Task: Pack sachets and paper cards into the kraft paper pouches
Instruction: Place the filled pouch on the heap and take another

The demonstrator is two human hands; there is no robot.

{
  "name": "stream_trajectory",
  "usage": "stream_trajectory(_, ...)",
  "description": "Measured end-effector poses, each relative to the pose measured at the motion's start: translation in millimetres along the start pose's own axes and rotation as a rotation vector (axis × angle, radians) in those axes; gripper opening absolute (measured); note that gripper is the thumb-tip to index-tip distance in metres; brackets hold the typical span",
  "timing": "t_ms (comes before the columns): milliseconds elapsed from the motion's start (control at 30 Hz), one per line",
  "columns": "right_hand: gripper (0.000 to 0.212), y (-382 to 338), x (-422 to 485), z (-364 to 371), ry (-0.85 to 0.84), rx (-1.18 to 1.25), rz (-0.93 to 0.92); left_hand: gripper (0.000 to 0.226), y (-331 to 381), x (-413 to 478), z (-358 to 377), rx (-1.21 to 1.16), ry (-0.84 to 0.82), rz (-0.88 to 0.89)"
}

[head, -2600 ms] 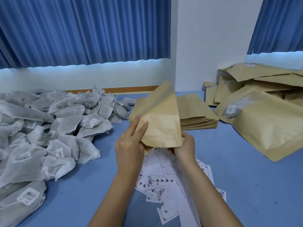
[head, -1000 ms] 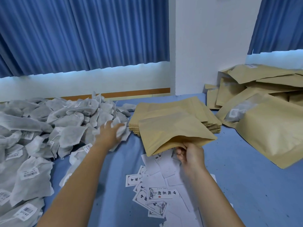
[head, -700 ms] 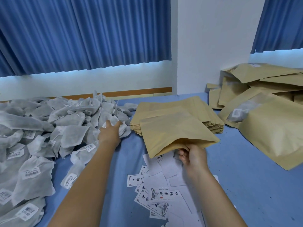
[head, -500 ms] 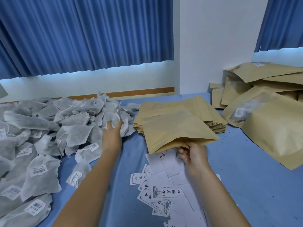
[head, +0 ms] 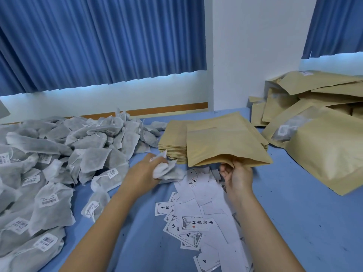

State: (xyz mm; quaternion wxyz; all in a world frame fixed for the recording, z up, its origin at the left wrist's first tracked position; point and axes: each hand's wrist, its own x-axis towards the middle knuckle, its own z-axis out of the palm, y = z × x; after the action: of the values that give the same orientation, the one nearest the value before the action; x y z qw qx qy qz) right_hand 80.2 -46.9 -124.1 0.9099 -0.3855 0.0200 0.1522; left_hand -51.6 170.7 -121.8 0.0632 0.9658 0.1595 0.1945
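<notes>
Blue table (head: 294, 222), blue curtains (head: 98, 46), white wall (head: 255, 46). Left of pouch stack (head: 172, 142): sachet heap (head: 59, 154), left hand (head: 144, 171) gripping sachets (head: 167, 171). Before stack: right hand (head: 238, 177) pinching pouch (head: 222, 146).

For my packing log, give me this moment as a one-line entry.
stage: sachets picked, not yet in pouch | left hand: grips sachets | right hand: holds kraft pouch open | paper cards: loose on table

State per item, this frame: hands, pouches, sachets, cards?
Left hand, gripping white mesh sachets.
Brown kraft paper pouch, held up, mouth open.
Right hand, pinching the pouch's mouth.
Flat kraft pouch stack, neat.
White printed paper cards, scattered.
Filled kraft pouches, heaped.
Grey sachet pile, loose.
</notes>
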Motion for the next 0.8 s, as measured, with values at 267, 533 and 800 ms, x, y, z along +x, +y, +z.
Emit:
stream_trajectory(267,0.029,2.3,1.1,-0.9,0.027,-0.019,0.000,0.083,-5.5,-0.9,14.7,-0.089,-0.173,-0.180)
stream_trajectory(533,0.028,-2.1,-0.7,-1.4,0.027,-0.015,0.009,0.022,3.8,-11.2,20.1,0.098,0.224,0.072)
stream_trajectory(800,0.029,-3.9,1.0,-1.8,0.034,-0.038,0.020,0.018,26.1,-28.7,-7.8,-0.860,0.425,-0.354)
